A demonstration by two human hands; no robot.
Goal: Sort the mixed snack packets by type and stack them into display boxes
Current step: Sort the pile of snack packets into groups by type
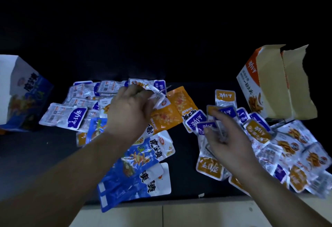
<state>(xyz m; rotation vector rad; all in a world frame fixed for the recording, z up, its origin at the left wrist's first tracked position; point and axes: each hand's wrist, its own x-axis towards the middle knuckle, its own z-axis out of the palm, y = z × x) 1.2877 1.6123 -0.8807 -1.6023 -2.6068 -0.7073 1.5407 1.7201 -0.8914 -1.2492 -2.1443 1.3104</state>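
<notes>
Nearest, past a pale strip [179, 214] at the bottom edge, large blue packets [136, 174] lay overlapped on the dark tabletop [36, 155]. Their long axes ran from near-left to far-right, and their white ends carried big Chinese characters reading 魔芋爽.

To the right, the right hand [231, 147] reached forward, back up, with its fingers curled around a fan of small purple-labelled packets [213, 119]. Blur hid the exact grip. Around it spread a pile of small packets [296, 155] with orange and purple labels marked 劲仔.

The left hand [131, 110], wrist bent and knuckles up, pinched a crumpled silvery packet [158, 95] between thumb and fingertips, above two orange packets [172, 111] lying at a slant.

Further left lay silvery purple-labelled sachets [62, 117], mostly with their printed backs up.

Farthest, an orange display box [260, 90] sat tilted at the right with its brown flaps open and its Chinese lettering running sideways. A blue-and-white box [23, 93] stood at the left edge.
</notes>
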